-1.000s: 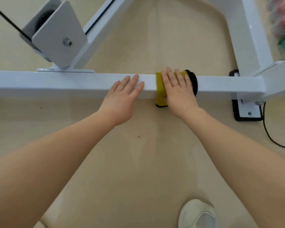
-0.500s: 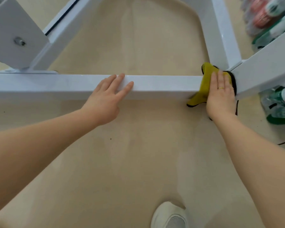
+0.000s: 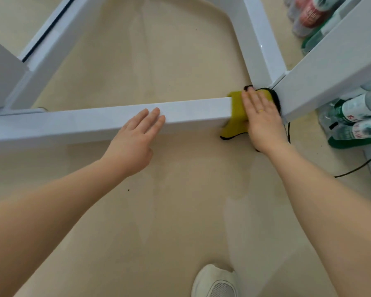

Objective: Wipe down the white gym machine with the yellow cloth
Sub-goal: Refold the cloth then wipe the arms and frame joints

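At the right end of the white crossbar [image 3: 116, 118], my right hand [image 3: 260, 116] pressed the yellow cloth [image 3: 236, 112] flat, fingers straight, beside the frame joint. Left hand [image 3: 135, 140] rested open on the bar, steadying. Best to wrap cloth over edges, work into that corner.

Under your left hand [image 3: 133, 144], the white gym machine [image 3: 94, 122] is painted metal, smooth with a soft sheen. Beneath your right hand [image 3: 262, 118], the yellow cloth [image 3: 236, 116] looks soft and matt, with black edging. Below both hands, the beige floor [image 3: 169, 211] is smooth and faintly glossy.
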